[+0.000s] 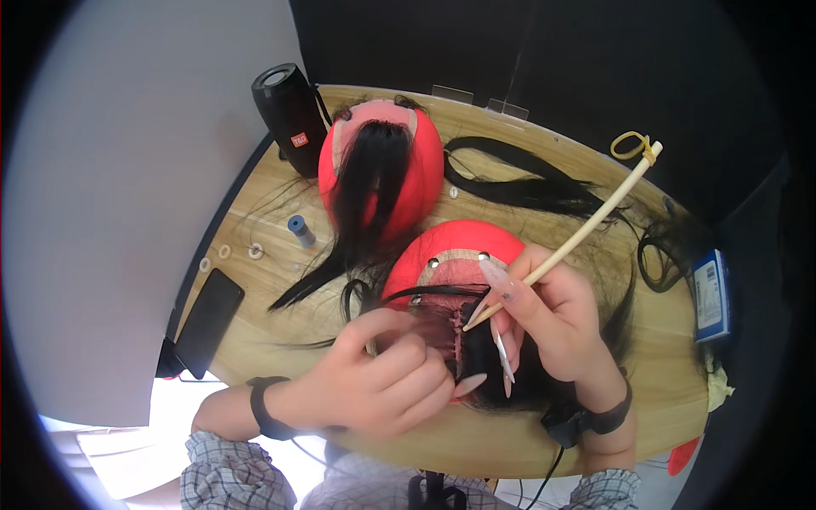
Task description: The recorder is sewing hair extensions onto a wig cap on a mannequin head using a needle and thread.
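A red dome-shaped form (489, 236) lies close in front of me, topped by a pink mesh wig cap (446, 279) with black hair (478, 355). My right hand (557, 310) grips a thin pale wooden stick (599, 214) like a pen, its lower tip touching the cap's hair. A yellow rubber band (631, 146) is looped round the stick's top end. On the left of that tip, my left hand (382, 365) is curled closed at fine strands of black hair (433, 327); its fingertips are partly hidden. Long nails show on both hands.
Behind stands a second red form (429, 161) with black hair on it. A black cylindrical speaker (289, 119), blue thread spool (300, 229), small rings (224, 252) and dark phone (211, 323) are leftward. A hair bundle (518, 174) and blue-white box (712, 293) lie rightward.
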Tool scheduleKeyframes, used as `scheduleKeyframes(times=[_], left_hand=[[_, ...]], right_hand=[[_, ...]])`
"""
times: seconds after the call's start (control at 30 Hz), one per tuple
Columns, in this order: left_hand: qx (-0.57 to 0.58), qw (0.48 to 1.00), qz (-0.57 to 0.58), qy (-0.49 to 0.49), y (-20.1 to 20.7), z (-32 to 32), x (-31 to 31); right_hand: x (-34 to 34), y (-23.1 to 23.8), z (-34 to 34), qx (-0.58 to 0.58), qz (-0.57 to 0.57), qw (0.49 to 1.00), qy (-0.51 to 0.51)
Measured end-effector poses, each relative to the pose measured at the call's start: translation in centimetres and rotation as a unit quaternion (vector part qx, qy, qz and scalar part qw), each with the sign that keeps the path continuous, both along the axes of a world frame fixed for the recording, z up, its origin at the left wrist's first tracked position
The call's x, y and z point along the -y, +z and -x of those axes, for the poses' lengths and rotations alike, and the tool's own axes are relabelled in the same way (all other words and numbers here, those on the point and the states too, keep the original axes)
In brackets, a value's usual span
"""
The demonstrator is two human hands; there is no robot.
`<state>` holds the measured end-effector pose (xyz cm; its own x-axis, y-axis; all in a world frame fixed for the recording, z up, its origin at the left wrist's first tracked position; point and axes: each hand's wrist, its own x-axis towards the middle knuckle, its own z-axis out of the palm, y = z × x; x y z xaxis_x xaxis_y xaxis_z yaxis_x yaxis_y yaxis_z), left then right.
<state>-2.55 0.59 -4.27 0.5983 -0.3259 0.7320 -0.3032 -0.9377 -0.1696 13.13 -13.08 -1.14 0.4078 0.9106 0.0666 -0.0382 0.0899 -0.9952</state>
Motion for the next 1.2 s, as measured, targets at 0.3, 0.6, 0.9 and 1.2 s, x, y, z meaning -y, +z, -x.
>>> scheduleKeyframes(times=[0.3, 0.6, 0.9, 1.2], left_hand=[[-0.065, 0.981, -0.136, 0.121, 1.4, -0.3, 0.4], [-0.112, 0.978, -0.145, 0.103, 2.3, -0.7, 0.5], [-0.168, 0.973, -0.137, 0.077, 2.5, -0.6, 0.1], [-0.154, 0.975, -0.15, 0.053, 2.8, 0.4, 0.5]], right_hand=[[-0.2, 0.1, 0.0, -0.021, 0.009, 1.0, 0.001], [-0.1, 0.0, -0.1, -0.039, 0.001, 0.999, 0.016], [-0.1, 0.0, -0.2, -0.046, 0.006, 0.999, 0.022], [-0.1, -0.1, -0.2, -0.058, 0.003, 0.998, 0.02]])
